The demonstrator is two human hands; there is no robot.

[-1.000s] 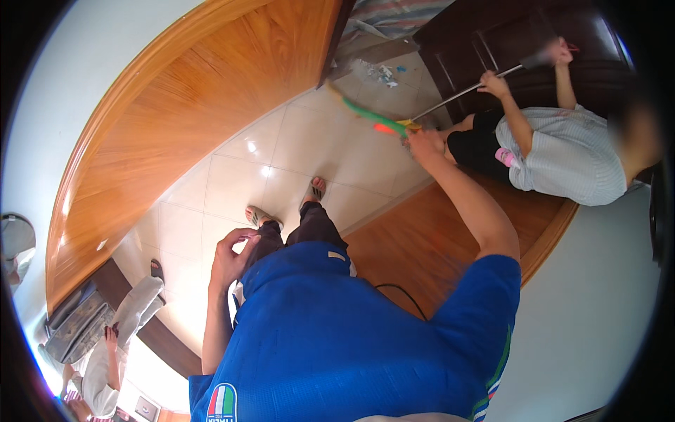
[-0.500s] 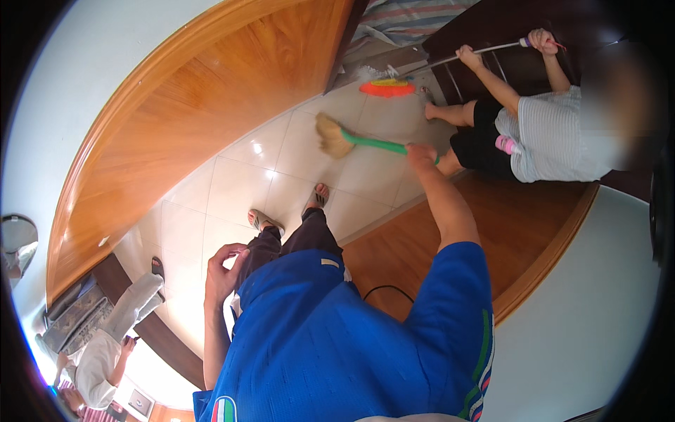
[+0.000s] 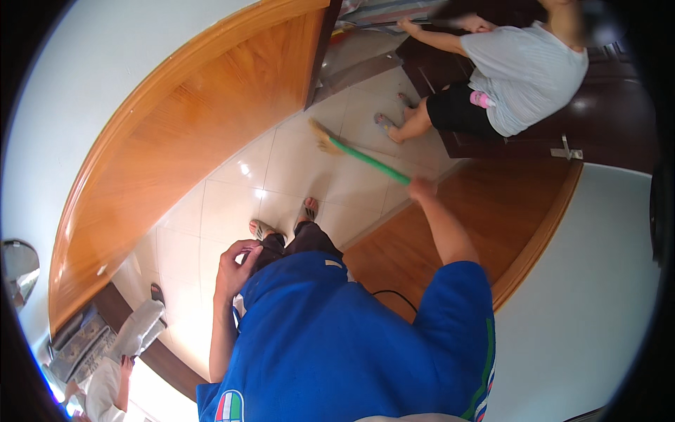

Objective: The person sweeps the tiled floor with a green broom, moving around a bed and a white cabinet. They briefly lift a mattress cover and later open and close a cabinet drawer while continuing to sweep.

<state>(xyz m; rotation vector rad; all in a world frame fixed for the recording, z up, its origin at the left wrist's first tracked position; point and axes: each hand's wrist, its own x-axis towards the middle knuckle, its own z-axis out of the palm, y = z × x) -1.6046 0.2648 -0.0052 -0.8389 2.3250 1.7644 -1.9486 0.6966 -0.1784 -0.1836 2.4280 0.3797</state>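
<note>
Starting nearest my remote view, I record a blue shirt (image 3: 337, 337) with a striped badge (image 3: 229, 406) at its hem side of the frame; I can read no lettering on it. The left hand (image 3: 238, 266) is bent at the waist, its grip narrow; whether it pinches anything I cannot tell. Presumably it is kept there clear of the work.

The right hand (image 3: 422, 189) has its grip closed around the handle end of a green broom (image 3: 374, 166), likely held there for reach. The broom slants over the tiled floor (image 3: 232, 193), its straw head near the left edge, beside the wood panelling (image 3: 204, 91); floor contact is unclear.

Farther off, by the floor's far edge, a co-worker (image 3: 520, 70) extends both arms toward the doorway. A pink bottle (image 3: 481, 99) sits at the waist, perhaps pocketed; no legible label.
</note>
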